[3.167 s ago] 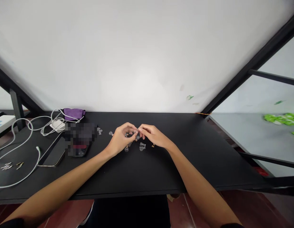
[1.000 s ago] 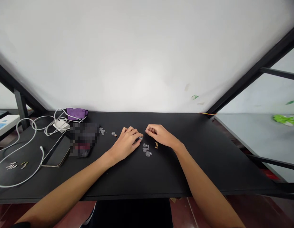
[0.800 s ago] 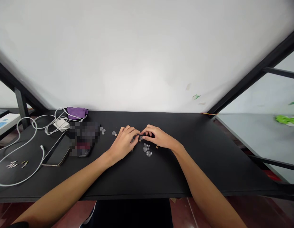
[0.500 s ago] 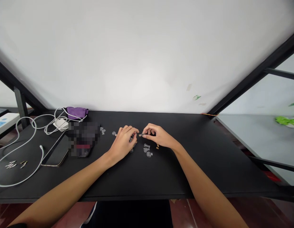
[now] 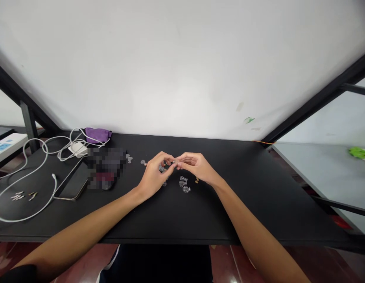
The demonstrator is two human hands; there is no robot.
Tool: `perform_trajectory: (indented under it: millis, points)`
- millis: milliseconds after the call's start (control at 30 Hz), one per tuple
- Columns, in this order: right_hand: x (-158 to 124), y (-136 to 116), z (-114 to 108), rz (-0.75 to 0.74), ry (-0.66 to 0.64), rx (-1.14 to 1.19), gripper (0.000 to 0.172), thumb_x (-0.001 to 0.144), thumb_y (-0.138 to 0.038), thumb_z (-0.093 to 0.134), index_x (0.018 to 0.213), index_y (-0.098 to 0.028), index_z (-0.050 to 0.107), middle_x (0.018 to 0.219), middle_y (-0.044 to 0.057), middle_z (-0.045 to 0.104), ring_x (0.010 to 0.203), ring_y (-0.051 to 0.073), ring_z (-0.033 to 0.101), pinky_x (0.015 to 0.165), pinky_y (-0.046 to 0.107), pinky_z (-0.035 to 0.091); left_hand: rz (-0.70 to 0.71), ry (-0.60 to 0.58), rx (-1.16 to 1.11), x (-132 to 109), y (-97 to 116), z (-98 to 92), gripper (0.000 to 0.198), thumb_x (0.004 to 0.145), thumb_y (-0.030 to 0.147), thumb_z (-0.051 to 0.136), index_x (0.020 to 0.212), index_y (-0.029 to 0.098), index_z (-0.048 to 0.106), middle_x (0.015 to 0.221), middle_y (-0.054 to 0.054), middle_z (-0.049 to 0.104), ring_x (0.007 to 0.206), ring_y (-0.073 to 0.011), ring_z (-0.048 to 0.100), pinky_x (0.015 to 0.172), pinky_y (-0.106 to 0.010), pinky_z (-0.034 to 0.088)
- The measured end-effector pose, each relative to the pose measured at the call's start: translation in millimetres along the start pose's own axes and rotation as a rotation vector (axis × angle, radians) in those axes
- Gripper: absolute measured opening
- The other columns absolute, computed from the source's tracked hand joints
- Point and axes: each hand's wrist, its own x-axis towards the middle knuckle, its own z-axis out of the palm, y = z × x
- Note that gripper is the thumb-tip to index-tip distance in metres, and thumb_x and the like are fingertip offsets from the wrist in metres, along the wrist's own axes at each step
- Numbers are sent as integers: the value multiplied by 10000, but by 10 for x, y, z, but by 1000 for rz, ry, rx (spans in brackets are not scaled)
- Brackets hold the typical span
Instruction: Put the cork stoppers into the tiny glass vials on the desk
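Note:
My left hand [image 5: 157, 171] and my right hand [image 5: 197, 167] meet fingertip to fingertip above the black table. Both pinch a tiny clear bottle [image 5: 175, 162], mostly covered by the fingers. Under my left hand lie several more small clear pieces [image 5: 161, 168], partly hidden. Just below my right hand, small clear glass bottles [image 5: 185, 184] rest in a little cluster. Tiny tan corks [image 5: 197, 180] lie beside my right wrist. One round clear bottle [image 5: 143, 162] sits left of my left hand, with other clear pieces [image 5: 129, 158] farther left.
On the left of the table [image 5: 159, 224] are a phone [image 5: 72, 182], a white cable [image 5: 47, 157], a white charger [image 5: 78, 148], a purple cloth [image 5: 97, 135] and a blurred-out dark item [image 5: 107, 167]. Small slender pieces [image 5: 17, 196] lie near the left edge. A white wall [image 5: 170, 70] rises behind.
My left hand has turned and brought its thumb and fingertips to the small bottle in my right fingers. The hands now touch; before, a small gap lay between them. The view has shifted slightly.

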Motion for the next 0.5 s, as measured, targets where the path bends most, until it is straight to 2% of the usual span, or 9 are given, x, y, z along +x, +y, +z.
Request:
perform_trajectory:
  millis: [200, 300, 500]
  points:
    - [-35, -77, -9, 21, -60, -108, 298, 916, -423, 715, 1093, -191, 779, 986, 72, 778, 929, 222, 723, 917, 397, 571, 50, -7, 56, -19, 13, 11, 169, 906, 68, 659, 996, 212, 659, 934, -6, 649, 852, -131, 612, 754, -250, 488]
    - [-51, -122, -7, -20, -43, -181, 346, 901, -440, 731, 1152, -202, 744, 998, 70, 766, 950, 224, 713, 943, 401, 563, 61, -16, 88, -16, -8, 6, 178, 906, 62, 640, 1002, 211, 655, 919, -9, 631, 849, -135, 616, 766, -250, 507]
    - [-48, -148, 88, -107, 75, -238, 300, 851, -481, 779, 955, -218, 679, 900, 43, 697, 842, 204, 656, 834, 378, 571, 87, -80, 118, -32, -42, 24, 186, 944, 94, 587, 1064, 221, 652, 1029, -40, 648, 936, -155, 649, 836, -282, 546]
